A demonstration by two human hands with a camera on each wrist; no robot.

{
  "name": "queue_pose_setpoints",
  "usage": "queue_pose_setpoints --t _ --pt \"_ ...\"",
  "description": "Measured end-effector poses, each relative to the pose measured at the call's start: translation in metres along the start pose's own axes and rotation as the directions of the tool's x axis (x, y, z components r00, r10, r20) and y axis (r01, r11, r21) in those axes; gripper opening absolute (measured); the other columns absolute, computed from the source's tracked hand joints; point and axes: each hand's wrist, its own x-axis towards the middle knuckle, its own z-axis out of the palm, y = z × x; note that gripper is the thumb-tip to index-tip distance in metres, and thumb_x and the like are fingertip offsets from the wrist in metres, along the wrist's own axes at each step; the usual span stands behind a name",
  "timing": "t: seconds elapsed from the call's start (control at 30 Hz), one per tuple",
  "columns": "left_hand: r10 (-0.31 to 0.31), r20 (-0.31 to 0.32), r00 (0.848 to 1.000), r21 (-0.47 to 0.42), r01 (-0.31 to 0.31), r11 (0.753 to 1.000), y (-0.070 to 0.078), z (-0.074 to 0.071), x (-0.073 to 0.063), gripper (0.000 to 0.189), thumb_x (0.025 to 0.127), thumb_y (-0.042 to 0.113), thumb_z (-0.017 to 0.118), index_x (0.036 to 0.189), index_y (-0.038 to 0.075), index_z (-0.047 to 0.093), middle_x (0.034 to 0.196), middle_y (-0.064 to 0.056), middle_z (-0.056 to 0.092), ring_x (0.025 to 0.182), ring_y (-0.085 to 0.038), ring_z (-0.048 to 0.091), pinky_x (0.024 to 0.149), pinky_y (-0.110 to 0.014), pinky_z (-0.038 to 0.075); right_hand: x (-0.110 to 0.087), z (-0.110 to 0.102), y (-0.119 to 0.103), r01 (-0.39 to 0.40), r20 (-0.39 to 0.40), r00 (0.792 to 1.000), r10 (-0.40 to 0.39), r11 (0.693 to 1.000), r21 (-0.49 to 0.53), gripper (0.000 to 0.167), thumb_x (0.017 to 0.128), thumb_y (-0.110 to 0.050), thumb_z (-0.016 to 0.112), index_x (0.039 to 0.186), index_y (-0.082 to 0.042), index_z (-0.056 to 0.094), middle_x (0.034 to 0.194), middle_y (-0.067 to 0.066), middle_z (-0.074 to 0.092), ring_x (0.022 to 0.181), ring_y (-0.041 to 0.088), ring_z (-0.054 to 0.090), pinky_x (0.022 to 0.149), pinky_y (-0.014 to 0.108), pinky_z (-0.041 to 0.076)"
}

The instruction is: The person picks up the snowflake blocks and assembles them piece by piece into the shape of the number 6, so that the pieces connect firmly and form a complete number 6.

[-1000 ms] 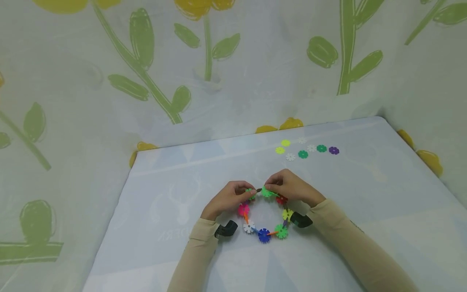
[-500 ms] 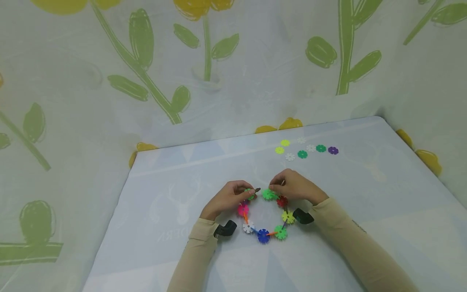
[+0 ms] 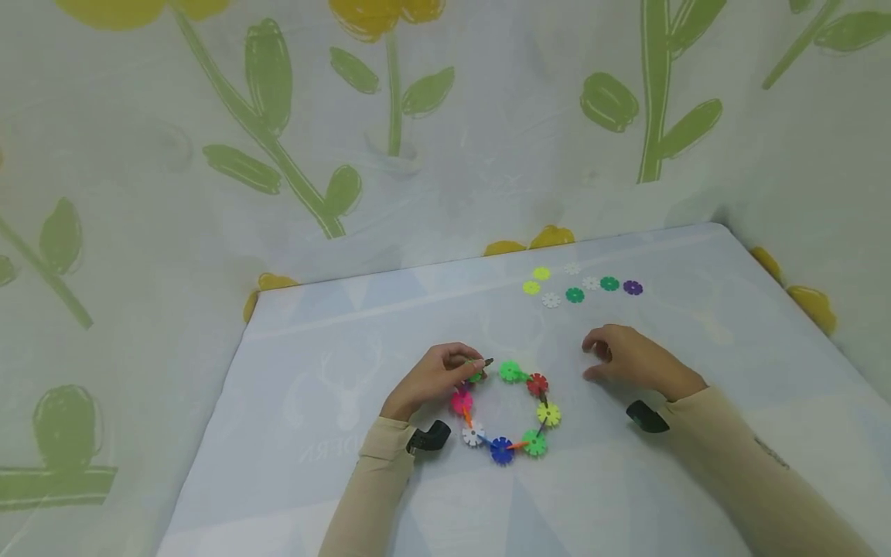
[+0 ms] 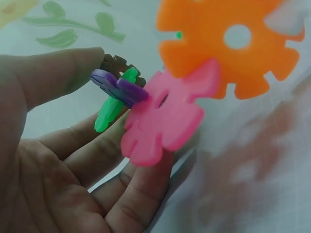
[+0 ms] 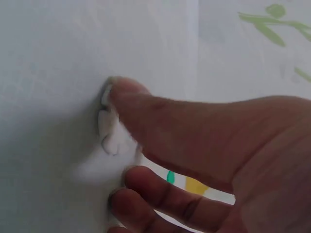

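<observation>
My left hand (image 3: 435, 379) pinches one end of a chain of notched plastic flower discs, bent almost into a ring. In the left wrist view, a brown disc (image 4: 114, 63), a purple disc (image 4: 119, 90) and a green disc (image 4: 114, 107) are at the thumb. A pink disc (image 4: 165, 111) rests against the fingers, with an orange disc (image 4: 201, 51) beyond it. The chain's other end, a bright green disc (image 3: 510, 372), lies loose. My right hand (image 3: 640, 360) is right of the chain, thumb and fingers apart; a pale shape beside its thumb is unclear.
Loose discs lie toward the table's back: two yellow discs (image 3: 532, 287), a purple disc (image 3: 633, 288), two dark green discs (image 3: 575, 295) and white discs (image 3: 551, 300). A flower-patterned cloth (image 3: 473, 178) hangs behind the table (image 3: 313, 472).
My right hand has let go of the chain's green end and moved right, its fingers spreading. The left hand keeps its hold, and the brown disc and green end have come apart.
</observation>
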Motion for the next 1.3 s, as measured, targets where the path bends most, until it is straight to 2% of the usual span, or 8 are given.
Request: queue_pose_setpoints --t 0.1,0.27,0.43,0.6,0.7,0.83,1.07,1.3 --pt "0.002 0.003 1.000 0.020 -0.002 1.000 0.002 -0.001 -0.001 0.037 0.104 0.032 0.063 0.131 0.008 0.067 0.111 -0.012 0.078 0.088 -0.012 0.064 0.078 -0.027 0.051 -0.006 0.003 0.002 0.009 0.000 1.000 -0.009 1.000 -0.004 0.031 0.085 -0.016 0.085 0.106 -0.001 0.068 0.095 0.008 0.064 0.089 0.022 0.056 0.081 0.037 0.054" --pt "-0.015 0.014 1.000 0.033 0.014 0.999 0.005 -0.001 -0.004 0.039 0.104 0.034 0.063 0.132 0.009 0.070 0.121 -0.012 0.076 0.093 -0.012 0.062 0.079 -0.026 0.050 -0.007 0.003 0.001 0.031 -0.027 0.999 -0.031 0.999 0.022 0.019 0.088 -0.012 0.081 0.094 -0.002 0.065 0.086 0.007 0.062 0.081 0.020 0.054 0.071 0.031 0.050" --pt "-0.023 0.014 1.000 0.031 0.022 0.999 0.005 -0.002 -0.004 0.038 0.103 0.037 0.063 0.128 0.010 0.074 0.122 -0.009 0.075 0.092 -0.011 0.060 0.078 -0.025 0.050 0.000 -0.001 -0.010 0.112 -0.116 0.988 -0.098 0.986 0.123 0.014 0.095 -0.011 0.074 0.103 0.000 0.071 0.088 0.007 0.068 0.077 0.017 0.058 0.067 0.026 0.051" --pt "-0.028 -0.014 0.999 0.056 0.029 0.998 0.003 -0.002 -0.003 0.037 0.103 0.037 0.064 0.124 0.009 0.075 0.114 -0.007 0.076 0.090 -0.010 0.061 0.078 -0.026 0.051 0.016 -0.002 -0.037 0.192 -0.118 0.980 -0.161 0.925 0.327 0.021 0.099 -0.010 0.068 0.112 0.006 0.072 0.093 0.016 0.074 0.076 0.016 0.069 0.073 0.030 0.062" --pt "-0.032 -0.017 0.999 0.050 0.033 0.998 0.002 -0.001 -0.002 0.037 0.103 0.036 0.064 0.122 0.006 0.076 0.109 -0.008 0.077 0.088 -0.009 0.062 0.078 -0.025 0.052 0.027 0.004 -0.053 0.190 -0.088 0.982 -0.169 0.879 0.436 0.021 0.101 -0.009 0.066 0.111 0.009 0.070 0.094 0.019 0.074 0.078 0.018 0.074 0.078 0.036 0.064" --pt "-0.025 0.004 1.000 0.020 0.025 0.999 0.003 -0.001 -0.002 0.037 0.104 0.036 0.063 0.121 0.005 0.075 0.105 -0.010 0.079 0.088 -0.008 0.066 0.078 -0.026 0.053 0.036 0.015 -0.066 0.174 -0.072 0.985 -0.159 0.854 0.491 0.022 0.101 -0.007 0.064 0.115 0.010 0.069 0.094 0.019 0.076 0.078 0.023 0.076 0.078 0.040 0.064" --pt "-0.029 0.020 0.999 -0.003 0.029 1.000 0.005 -0.001 -0.003 0.038 0.104 0.038 0.062 0.123 0.008 0.075 0.106 -0.010 0.080 0.094 -0.010 0.068 0.080 -0.026 0.052 0.043 0.032 -0.073 0.138 -0.061 0.990 -0.124 0.862 0.488 0.022 0.100 -0.006 0.065 0.115 0.009 0.072 0.092 0.017 0.077 0.072 0.017 0.074 0.073 0.035 0.064" --pt "-0.017 0.022 1.000 0.007 0.017 1.000 0.002 -0.002 -0.002 0.037 0.104 0.036 0.062 0.122 0.006 0.075 0.107 -0.012 0.080 0.092 -0.010 0.066 0.080 -0.027 0.051 0.047 0.041 -0.076 0.141 -0.050 0.990 -0.134 0.853 0.502 0.020 0.099 -0.004 0.065 0.112 0.009 0.074 0.088 0.016 0.077 0.070 0.017 0.073 0.071 0.033 0.064"
